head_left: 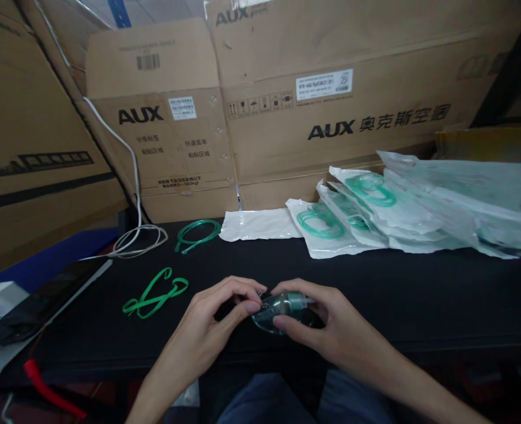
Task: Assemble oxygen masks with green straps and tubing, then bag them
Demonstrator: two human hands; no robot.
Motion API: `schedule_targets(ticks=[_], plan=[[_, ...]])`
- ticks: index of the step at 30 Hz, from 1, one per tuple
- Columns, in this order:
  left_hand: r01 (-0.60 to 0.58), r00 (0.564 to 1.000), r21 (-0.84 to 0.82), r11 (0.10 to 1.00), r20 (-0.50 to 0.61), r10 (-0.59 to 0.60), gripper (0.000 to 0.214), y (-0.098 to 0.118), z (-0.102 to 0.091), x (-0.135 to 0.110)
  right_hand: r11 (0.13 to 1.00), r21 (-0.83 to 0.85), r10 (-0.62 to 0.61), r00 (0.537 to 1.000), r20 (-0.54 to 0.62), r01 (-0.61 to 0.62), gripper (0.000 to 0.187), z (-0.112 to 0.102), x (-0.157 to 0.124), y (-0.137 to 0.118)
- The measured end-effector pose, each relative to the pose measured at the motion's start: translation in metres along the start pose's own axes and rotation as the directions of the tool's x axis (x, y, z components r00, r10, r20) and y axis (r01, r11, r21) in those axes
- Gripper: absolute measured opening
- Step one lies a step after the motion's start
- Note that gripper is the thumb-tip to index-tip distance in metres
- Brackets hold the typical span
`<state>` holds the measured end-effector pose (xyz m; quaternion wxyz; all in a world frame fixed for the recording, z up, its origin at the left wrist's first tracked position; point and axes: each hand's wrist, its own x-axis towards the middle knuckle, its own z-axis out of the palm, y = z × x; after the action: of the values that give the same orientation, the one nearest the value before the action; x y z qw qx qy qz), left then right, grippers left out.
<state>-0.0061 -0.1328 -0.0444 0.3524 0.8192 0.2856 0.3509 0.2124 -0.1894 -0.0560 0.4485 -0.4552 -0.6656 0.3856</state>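
Observation:
A clear green oxygen mask (274, 317) is held low over the front of the black table. My right hand (315, 309) wraps around it, thumb on the near side and fingers over the top near its greenish connector (296, 300). At the mask's left end, my left hand (229, 303) is closed in a pinch on a small metal strip (261, 293); its far part is hidden by the fingers. To the left of my hands lies a loose green elastic strap (156, 297). Behind it rests a coiled green tube (198, 234).
Several white packages (375, 218) with green tubing are piled at the back right, beside a flat white wrapper (260, 225). AUX cardboard boxes (264, 141) stand behind the black table (419, 300). At left are a white cable (136, 176) and a dark phone-like slab (43, 300).

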Motion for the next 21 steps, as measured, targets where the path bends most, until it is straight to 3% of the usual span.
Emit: schedule_targets(ticks=[10, 21], plan=[[0.002, 1.000, 0.043, 0.999, -0.011, -0.002, 0.009, 0.0001, 0.0006, -0.0008, 0.998, 0.034, 0.058, 0.990, -0.128, -0.054, 0.023, 0.0024, -0.0019, -0.0001], [-0.025, 1.000, 0.103, 0.994, 0.006, 0.025, 0.013, -0.0009, -0.0004, -0.0009, 1.000, -0.010, 0.027, 0.990, -0.142, -0.029, 0.020, 0.0029, -0.0001, -0.0012]])
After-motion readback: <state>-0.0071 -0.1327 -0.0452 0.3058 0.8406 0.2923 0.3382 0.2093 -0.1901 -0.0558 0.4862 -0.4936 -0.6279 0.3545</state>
